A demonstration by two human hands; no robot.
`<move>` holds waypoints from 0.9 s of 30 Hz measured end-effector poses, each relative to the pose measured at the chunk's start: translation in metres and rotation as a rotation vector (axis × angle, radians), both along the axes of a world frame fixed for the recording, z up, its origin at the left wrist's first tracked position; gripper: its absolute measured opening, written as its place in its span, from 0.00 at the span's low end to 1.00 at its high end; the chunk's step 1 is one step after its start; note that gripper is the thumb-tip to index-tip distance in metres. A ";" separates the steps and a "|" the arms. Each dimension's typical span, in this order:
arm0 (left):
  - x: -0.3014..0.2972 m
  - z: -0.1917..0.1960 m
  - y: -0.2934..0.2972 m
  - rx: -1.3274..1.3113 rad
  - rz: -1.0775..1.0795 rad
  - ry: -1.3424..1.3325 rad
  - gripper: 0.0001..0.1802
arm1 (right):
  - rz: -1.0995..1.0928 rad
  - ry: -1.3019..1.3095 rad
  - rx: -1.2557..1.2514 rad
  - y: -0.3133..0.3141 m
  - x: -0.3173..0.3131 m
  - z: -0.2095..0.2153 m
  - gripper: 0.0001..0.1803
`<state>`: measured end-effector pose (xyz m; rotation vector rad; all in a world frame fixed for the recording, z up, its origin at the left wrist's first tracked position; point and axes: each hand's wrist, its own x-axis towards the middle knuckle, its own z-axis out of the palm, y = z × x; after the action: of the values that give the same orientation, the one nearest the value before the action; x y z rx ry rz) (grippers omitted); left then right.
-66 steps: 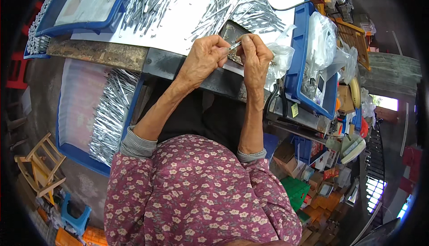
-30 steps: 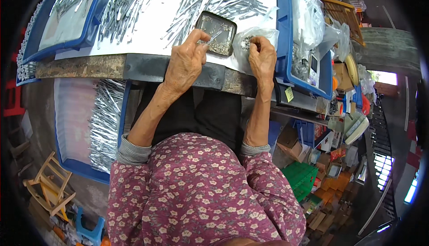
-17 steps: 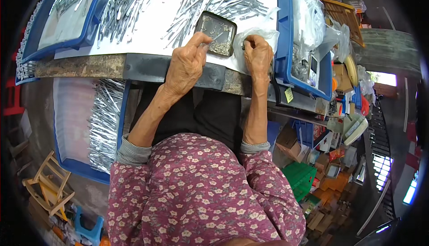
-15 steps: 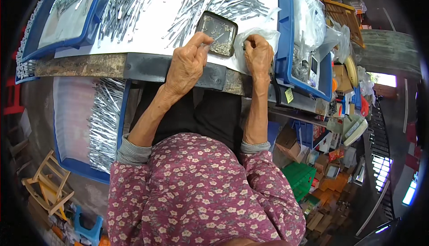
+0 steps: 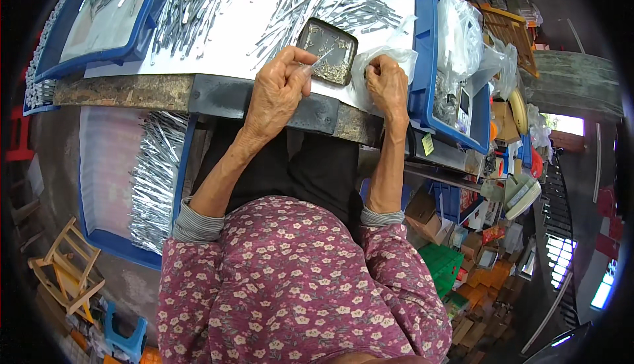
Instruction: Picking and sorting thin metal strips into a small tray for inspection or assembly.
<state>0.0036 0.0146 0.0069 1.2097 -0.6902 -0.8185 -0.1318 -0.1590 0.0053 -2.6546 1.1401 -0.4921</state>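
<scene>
Left hand: pinching strip, upper centre of frame, by tray. Right hand: at bag, right of tray; grip unclear. Loose strips: heaped on worktop, top of frame.

Top was plum-coloured, printed all over with small cream flowers of rounded petals. Left sleeve and right sleeve bore the same print; each ended in a grey, finely striped cuff partway along the forearm. Trousers were plain, near-black. Left hand and right hand were bare, as were the forearms.
</scene>
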 end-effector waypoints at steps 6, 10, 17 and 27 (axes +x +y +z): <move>-0.002 -0.003 -0.004 -0.028 -0.010 0.073 0.07 | 0.102 0.005 -0.106 -0.006 -0.003 -0.007 0.08; -0.003 -0.005 -0.006 -0.056 -0.010 0.144 0.09 | 0.113 0.083 -0.106 -0.003 0.002 -0.002 0.09; -0.003 -0.002 -0.006 -0.072 -0.027 0.256 0.09 | -0.035 -0.170 -0.063 0.011 0.002 0.000 0.08; -0.003 0.005 -0.004 -0.116 -0.045 0.382 0.06 | 0.050 -0.737 0.574 0.081 0.030 0.023 0.03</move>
<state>0.0003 0.0108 0.0119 0.9017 -0.4459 -1.0005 -0.1019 -0.0782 0.0287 -1.7646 0.8087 -0.8750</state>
